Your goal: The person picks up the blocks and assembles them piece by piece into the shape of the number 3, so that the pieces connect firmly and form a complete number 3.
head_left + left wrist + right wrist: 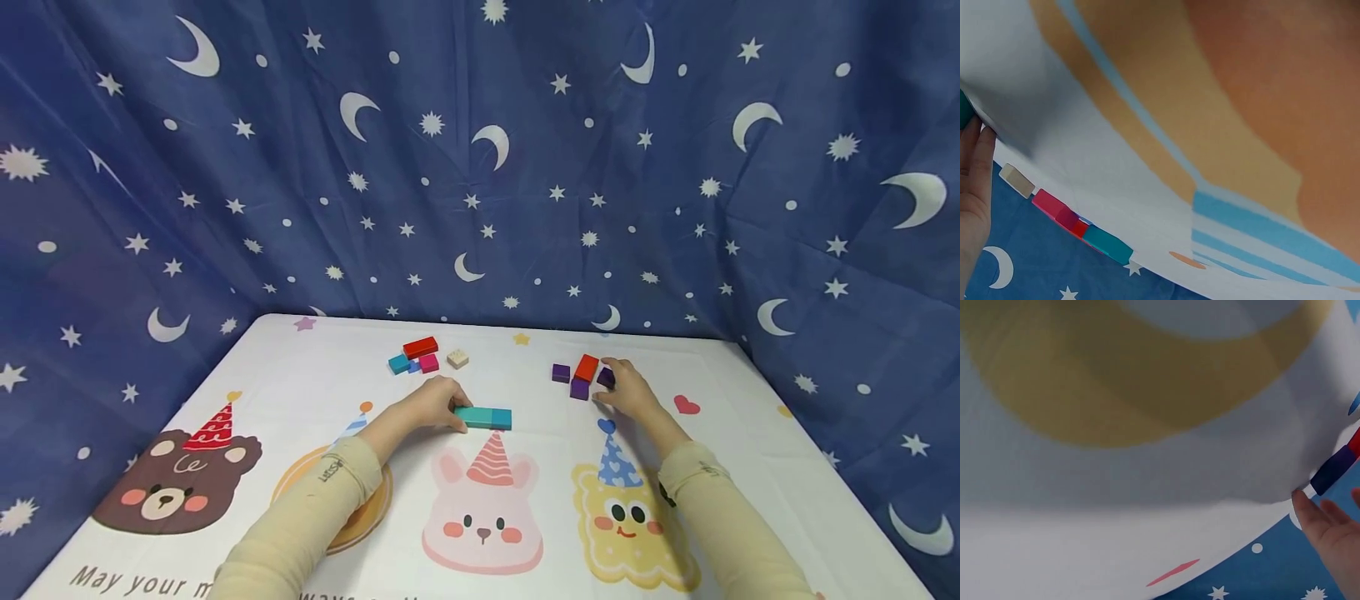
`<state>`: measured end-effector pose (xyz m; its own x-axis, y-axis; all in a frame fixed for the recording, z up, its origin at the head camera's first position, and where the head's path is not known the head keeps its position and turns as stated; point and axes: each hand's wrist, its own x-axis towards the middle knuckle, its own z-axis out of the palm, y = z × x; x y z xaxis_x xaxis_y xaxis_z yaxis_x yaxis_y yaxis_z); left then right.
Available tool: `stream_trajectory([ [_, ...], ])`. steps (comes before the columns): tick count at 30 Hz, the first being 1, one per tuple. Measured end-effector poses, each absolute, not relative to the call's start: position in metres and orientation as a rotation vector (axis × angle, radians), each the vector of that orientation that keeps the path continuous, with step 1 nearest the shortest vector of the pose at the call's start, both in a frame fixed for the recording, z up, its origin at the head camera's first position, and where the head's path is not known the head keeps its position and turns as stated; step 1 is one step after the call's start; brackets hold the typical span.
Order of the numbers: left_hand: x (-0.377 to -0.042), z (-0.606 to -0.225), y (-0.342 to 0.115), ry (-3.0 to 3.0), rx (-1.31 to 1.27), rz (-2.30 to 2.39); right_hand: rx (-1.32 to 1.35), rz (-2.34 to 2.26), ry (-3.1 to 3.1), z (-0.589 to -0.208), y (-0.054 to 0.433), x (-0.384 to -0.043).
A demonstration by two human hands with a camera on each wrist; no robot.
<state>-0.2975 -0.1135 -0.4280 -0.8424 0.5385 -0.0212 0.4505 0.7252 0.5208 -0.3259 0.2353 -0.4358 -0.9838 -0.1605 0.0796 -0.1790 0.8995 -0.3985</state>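
In the head view my left hand (pixel 437 402) pinches the left end of a teal block (pixel 474 417) between thumb and fingers. A blue block (pixel 502 419) sits flush against that block's right end. The teal block's edge (pixel 965 111) peeks in at the left of the left wrist view. My right hand (pixel 630 392) reaches around a dark purple block (pixel 606 378), thumb and fingers spread on either side. In the right wrist view a fingertip is close to the purple block (pixel 1333 470), with a small gap. Beside it lie a red block (pixel 587 368) and purple blocks (pixel 580 389).
Farther back at left is a cluster with a red block (pixel 421 347), a blue block (pixel 399 364) and a pink block (pixel 429 363). A beige block (pixel 457 358) lies just right of it. A printed white cloth (pixel 525 375) covers the table; a blue curtain (pixel 480 208) hangs behind.
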Motion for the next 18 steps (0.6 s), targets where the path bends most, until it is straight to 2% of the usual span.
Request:
stream_trajectory([
  [12,-0.298,-0.430,-0.114,2.747,0.777,0.781,0.087,0.702,-3.124,-0.427,0.238,-0.326],
  [18,-0.299,-0.431,-0.114,2.747,0.787,0.799,0.084,0.661,-3.049,-0.465,0.260,-0.366],
])
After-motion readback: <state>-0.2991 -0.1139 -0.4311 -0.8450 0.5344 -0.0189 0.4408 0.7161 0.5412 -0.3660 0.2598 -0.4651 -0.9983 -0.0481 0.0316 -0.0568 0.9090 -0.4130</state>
